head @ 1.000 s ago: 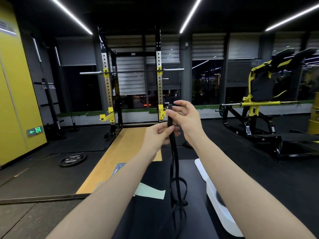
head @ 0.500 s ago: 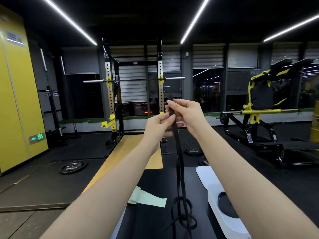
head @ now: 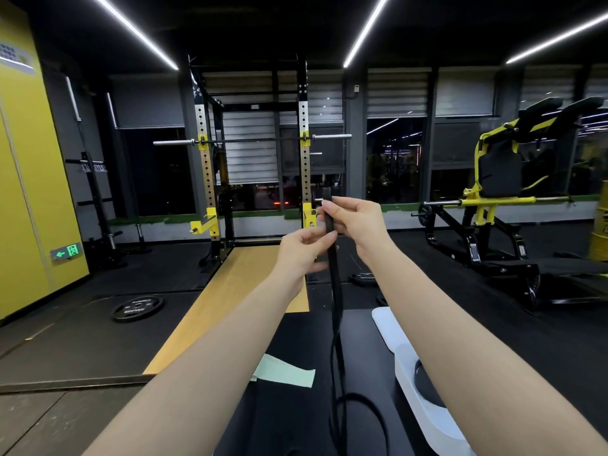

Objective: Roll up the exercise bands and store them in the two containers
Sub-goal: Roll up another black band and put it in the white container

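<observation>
Both hands pinch the black band (head: 335,284) near its top end at centre: right hand (head: 357,222) above, left hand (head: 306,250) below. Its tail hangs toward 6 o'clock onto the counter (head: 296,419), beside the white container (head: 427,413). A loose start could unravel, and the looped tail may tangle.

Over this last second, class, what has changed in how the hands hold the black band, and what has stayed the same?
The left hand slid a little down the black band, away from the right hand, which still pinches the top end. More of the band's tail now lies looped on the dark table. The green band and the white container stayed put, and the band is still unrolled.
</observation>
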